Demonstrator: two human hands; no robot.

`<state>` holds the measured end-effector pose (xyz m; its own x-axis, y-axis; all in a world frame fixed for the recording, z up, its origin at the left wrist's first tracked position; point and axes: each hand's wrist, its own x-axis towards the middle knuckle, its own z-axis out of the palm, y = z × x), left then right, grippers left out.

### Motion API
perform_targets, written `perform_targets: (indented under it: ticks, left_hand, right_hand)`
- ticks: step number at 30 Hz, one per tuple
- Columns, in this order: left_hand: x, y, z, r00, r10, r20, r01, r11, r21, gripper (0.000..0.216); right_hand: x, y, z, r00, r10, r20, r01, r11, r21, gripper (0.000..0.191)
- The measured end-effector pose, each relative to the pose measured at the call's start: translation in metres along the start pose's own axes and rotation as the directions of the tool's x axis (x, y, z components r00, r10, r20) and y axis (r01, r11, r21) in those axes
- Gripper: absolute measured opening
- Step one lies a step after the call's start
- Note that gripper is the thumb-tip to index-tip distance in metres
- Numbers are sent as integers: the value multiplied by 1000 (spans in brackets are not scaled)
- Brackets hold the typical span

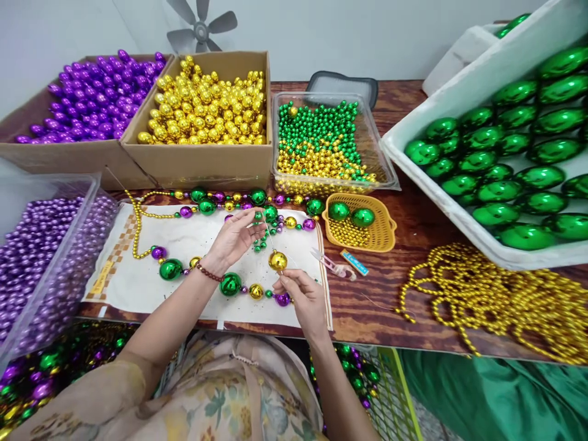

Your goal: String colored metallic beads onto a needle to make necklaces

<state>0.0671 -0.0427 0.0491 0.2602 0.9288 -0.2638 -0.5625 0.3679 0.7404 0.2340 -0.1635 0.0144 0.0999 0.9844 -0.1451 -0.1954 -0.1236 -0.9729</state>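
My left hand (236, 239), with a brown bead bracelet at the wrist, is raised over the white cloth (179, 236). Its thumb and forefinger pinch a thin thread that runs down to a large shiny gold bead (278, 260). Just under that bead, my right hand (305, 300) has its thumb and fingers closed at the bead's lower side. Around both hands lies a beaded garland of green, purple and gold, including a big green bead (230, 283) and a purple bead (282, 299). Behind my left fingertips sits a cluster of small green beads (260, 245), partly hidden.
Boxes of purple beads (105, 92) and gold beads (206, 110) stand at the back, beside a clear tub (388, 177). Right of the cloth are a yellow basket (390, 229), pink-handled snips (342, 271) and gold bead strands (500, 300). A white foam box (441, 98) leans above.
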Motion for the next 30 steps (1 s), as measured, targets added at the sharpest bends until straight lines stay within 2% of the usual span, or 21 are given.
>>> perform_targets:
  ticks: [11,20,30]
  left_hand:
    - [4,1,-1,999,-33,-4,33,998,-51,14]
    - [3,2,-1,1000,0,8,0,1000,-18,15]
    - [1,5,1,999,52,-3,-52,998,-22,13]
  right_hand:
    - [-5,5,-3,999,-46,-29,45,998,-35,15]
    - [-6,2,-2,997,-74,-1,74,992,-99,13]
    - [-7,4,-2,999,-52,1,51,993,-105,13]
